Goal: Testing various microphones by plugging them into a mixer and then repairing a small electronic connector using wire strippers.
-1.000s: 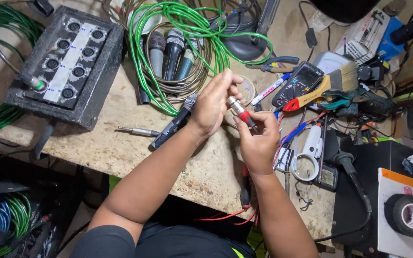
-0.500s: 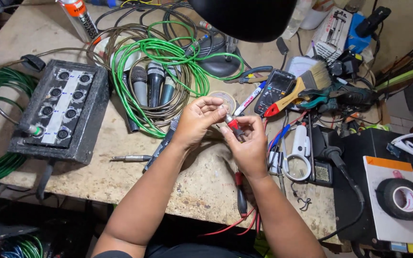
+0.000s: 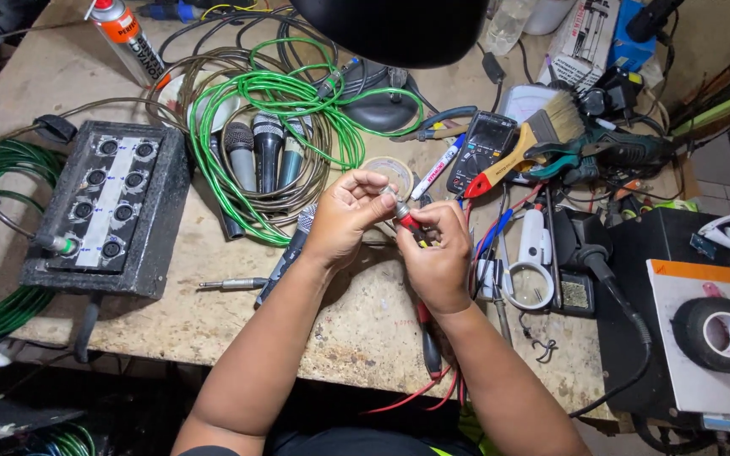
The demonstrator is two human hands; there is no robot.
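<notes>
Head view looks down on a crowded tabletop (image 3: 356, 329). Both hands meet above its middle part, near the front edge. The left hand (image 3: 344, 221) pinches the metal end of a small plug (image 3: 400, 213) with its fingertips, and the right hand (image 3: 437, 253) grips the red part of the same plug from below, so the plug sits between the two hands and above the tabletop, not lying on it. Red wires (image 3: 420, 393) hang down past the front edge under the right wrist.

Just behind the hands lies a roll of clear tape (image 3: 389, 171), and next to it a marker pen (image 3: 437, 166) and a black meter (image 3: 482, 152). A paintbrush (image 3: 527, 145) with a yellow and red handle lies across the meter toward the right edge. To the right of the right hand there is a white magnifier (image 3: 531, 274).

Toward the left edge stands a black box with round sockets (image 3: 107, 211). Between this box and the hands lie three microphones (image 3: 259, 152) inside a coil of green cable (image 3: 272, 93). A loose jack plug (image 3: 234, 284) lies near the left forearm. At the back left corner a spray can (image 3: 124, 38) leans. A black lamp shade (image 3: 394, 29) covers part of the back edge. At the right edge a roll of black tape (image 3: 724, 333) rests on a black box.
</notes>
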